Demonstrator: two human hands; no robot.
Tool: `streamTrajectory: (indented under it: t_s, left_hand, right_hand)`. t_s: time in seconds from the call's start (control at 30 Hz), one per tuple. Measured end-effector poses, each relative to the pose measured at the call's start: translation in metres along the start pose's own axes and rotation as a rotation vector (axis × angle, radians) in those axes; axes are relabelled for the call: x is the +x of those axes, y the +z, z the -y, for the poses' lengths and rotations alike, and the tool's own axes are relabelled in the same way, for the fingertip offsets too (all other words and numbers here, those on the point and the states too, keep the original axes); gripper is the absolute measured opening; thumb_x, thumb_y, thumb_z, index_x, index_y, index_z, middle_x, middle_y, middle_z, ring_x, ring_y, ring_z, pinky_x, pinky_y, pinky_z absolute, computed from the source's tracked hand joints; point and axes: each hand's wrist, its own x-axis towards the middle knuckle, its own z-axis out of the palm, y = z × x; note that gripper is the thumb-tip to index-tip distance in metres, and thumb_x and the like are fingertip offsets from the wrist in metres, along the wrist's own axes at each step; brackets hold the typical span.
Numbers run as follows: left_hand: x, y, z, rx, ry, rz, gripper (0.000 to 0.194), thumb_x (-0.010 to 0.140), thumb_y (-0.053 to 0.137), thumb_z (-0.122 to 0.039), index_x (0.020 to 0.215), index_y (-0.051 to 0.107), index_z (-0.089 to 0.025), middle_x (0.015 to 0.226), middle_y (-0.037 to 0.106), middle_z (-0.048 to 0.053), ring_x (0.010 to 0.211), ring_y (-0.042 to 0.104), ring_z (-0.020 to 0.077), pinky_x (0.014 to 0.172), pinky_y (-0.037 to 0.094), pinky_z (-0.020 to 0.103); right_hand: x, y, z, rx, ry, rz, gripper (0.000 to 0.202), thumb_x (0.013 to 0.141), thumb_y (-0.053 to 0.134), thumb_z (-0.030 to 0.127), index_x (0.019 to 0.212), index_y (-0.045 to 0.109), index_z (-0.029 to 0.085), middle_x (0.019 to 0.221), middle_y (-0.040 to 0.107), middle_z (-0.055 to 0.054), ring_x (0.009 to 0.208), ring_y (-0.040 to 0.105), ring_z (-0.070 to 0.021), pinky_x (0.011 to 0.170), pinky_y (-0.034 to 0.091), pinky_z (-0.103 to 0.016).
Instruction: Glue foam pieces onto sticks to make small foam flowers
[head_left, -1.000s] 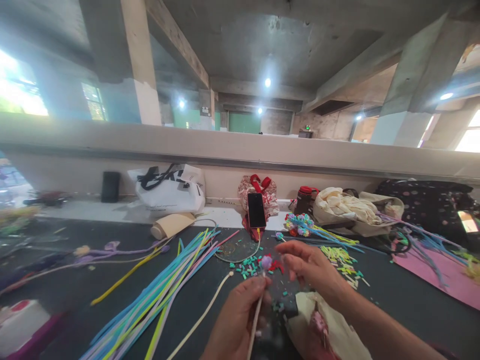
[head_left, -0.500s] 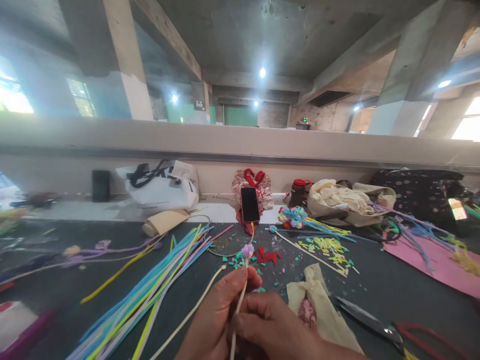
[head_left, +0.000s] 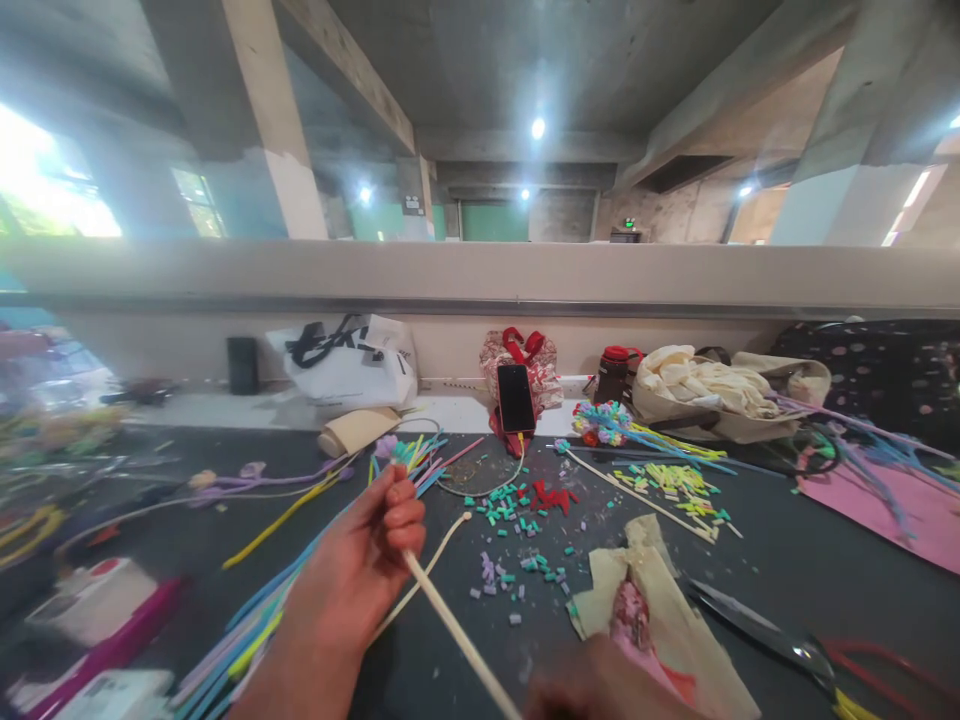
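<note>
My left hand [head_left: 352,565], fingers curled, grips a cream-coloured stem [head_left: 461,635] with a small purple flower [head_left: 388,447] showing just above the fingertips. The stem slants down toward the bottom edge. My right hand [head_left: 600,685] is low in the picture, blurred and cut off by the frame; its fingers cannot be made out. Right by it lies a piece of beige wrapping [head_left: 679,610] with a pinkish-red thing [head_left: 630,608] on it. Small cut teal pieces [head_left: 506,508] and lilac pieces [head_left: 489,570] are scattered between the hands. Another cream stem [head_left: 439,560] lies behind the left hand.
A bundle of coloured stems [head_left: 259,625] lies left. Scissors [head_left: 765,630] rest at right. Farther back are red pieces [head_left: 553,496], yellow-green pieces [head_left: 671,487], a beaded flower cluster [head_left: 602,423], a phone [head_left: 516,398], a white bag [head_left: 345,365] and a bottle [head_left: 613,375].
My hands, together on the stem before, are now apart. The left has moved left and up with the flower; the right has dropped toward the bottom edge. The view has shifted slightly.
</note>
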Motion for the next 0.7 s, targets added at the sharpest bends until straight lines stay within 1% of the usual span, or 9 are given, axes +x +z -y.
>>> streamTrajectory:
  t_s: [0.07,0.13,0.23,0.27,0.4,0.5,0.57,0.63,0.7]
  left_hand:
    - [-0.001,0.001,-0.014,-0.059,0.047,0.095,0.031,0.088,0.023,-0.010,0.072,0.049,-0.011,0.049,0.041,-0.005,0.033,0.041,0.0016,0.028,0.032,0.006]
    - [-0.002,-0.002,-0.025,-0.096,0.062,0.152,0.034,0.088,0.018,-0.011,0.072,0.048,-0.011,0.050,0.040,-0.005,0.033,0.040,0.0016,0.027,0.030,0.006]
    - [-0.002,-0.006,-0.030,-0.133,0.031,0.197,0.034,0.089,0.016,-0.013,0.073,0.047,-0.012,0.050,0.040,-0.005,0.033,0.040,0.0020,0.026,0.030,0.006]
    - [-0.001,-0.007,-0.028,-0.139,0.005,0.208,0.034,0.089,0.017,-0.013,0.073,0.046,-0.012,0.051,0.041,-0.004,0.034,0.041,0.0022,0.026,0.030,0.006]
    - [0.004,-0.007,-0.006,-0.090,-0.141,0.187,0.033,0.089,0.019,-0.016,0.073,0.048,-0.011,0.052,0.038,-0.005,0.033,0.039,0.0014,0.024,0.028,0.005]
    - [0.009,-0.010,0.017,0.005,-0.243,0.130,0.031,0.089,0.023,-0.017,0.072,0.049,-0.010,0.052,0.038,-0.006,0.032,0.036,0.0001,0.022,0.024,0.004]
    - [0.014,-0.014,0.030,0.051,-0.308,0.098,0.028,0.088,0.027,-0.017,0.072,0.049,-0.010,0.052,0.037,-0.006,0.031,0.034,-0.0009,0.022,0.021,0.004]
    - [0.019,-0.020,0.042,0.071,-0.355,0.078,0.026,0.088,0.030,-0.018,0.071,0.049,-0.010,0.051,0.036,-0.007,0.031,0.031,-0.0014,0.023,0.020,0.004]
    - [0.024,-0.027,0.051,0.087,-0.379,0.060,0.023,0.086,0.034,-0.018,0.071,0.050,-0.011,0.051,0.038,-0.006,0.031,0.031,-0.0014,0.023,0.019,0.004]
  right_hand:
    - [-0.013,-0.021,0.003,-0.052,-0.004,-0.065,0.012,0.069,0.051,0.021,0.060,0.059,0.018,0.053,0.049,0.005,0.054,0.046,-0.0085,0.050,0.033,-0.016]
    - [-0.025,-0.044,0.002,-0.158,0.051,-0.095,0.014,0.069,0.046,0.014,0.066,0.059,0.017,0.055,0.053,0.004,0.052,0.048,-0.0083,0.046,0.032,-0.015]
    - [-0.030,-0.076,-0.006,-0.324,-0.015,-0.256,0.014,0.072,0.046,0.017,0.064,0.058,0.016,0.061,0.060,0.000,0.055,0.051,-0.0102,0.049,0.036,-0.017]
    - [-0.028,-0.084,-0.010,-0.293,0.001,-0.271,0.016,0.073,0.045,0.020,0.062,0.057,0.016,0.059,0.059,0.000,0.052,0.052,-0.0102,0.047,0.036,-0.017]
    - [-0.015,-0.105,-0.020,-0.096,0.141,-0.333,0.023,0.074,0.048,0.033,0.057,0.048,0.017,0.045,0.049,0.005,0.034,0.043,-0.0068,0.035,0.031,-0.016]
    - [-0.003,-0.107,-0.020,-0.177,0.136,-0.366,0.032,0.076,0.046,0.040,0.054,0.045,0.017,0.040,0.040,0.007,0.031,0.036,-0.0053,0.032,0.027,-0.015]
    - [0.004,-0.105,-0.019,-0.256,0.102,-0.362,0.038,0.080,0.039,0.044,0.053,0.044,0.018,0.039,0.038,0.007,0.031,0.033,-0.0053,0.031,0.025,-0.015]
    - [0.012,-0.104,-0.019,-0.322,0.054,-0.348,0.040,0.083,0.034,0.042,0.054,0.047,0.017,0.041,0.041,0.006,0.034,0.037,-0.0063,0.033,0.028,-0.016]
    - [0.022,-0.102,-0.022,-0.412,0.005,-0.343,0.026,0.080,0.042,0.033,0.064,0.055,0.016,0.055,0.053,0.002,0.044,0.046,-0.0083,0.042,0.036,-0.017]
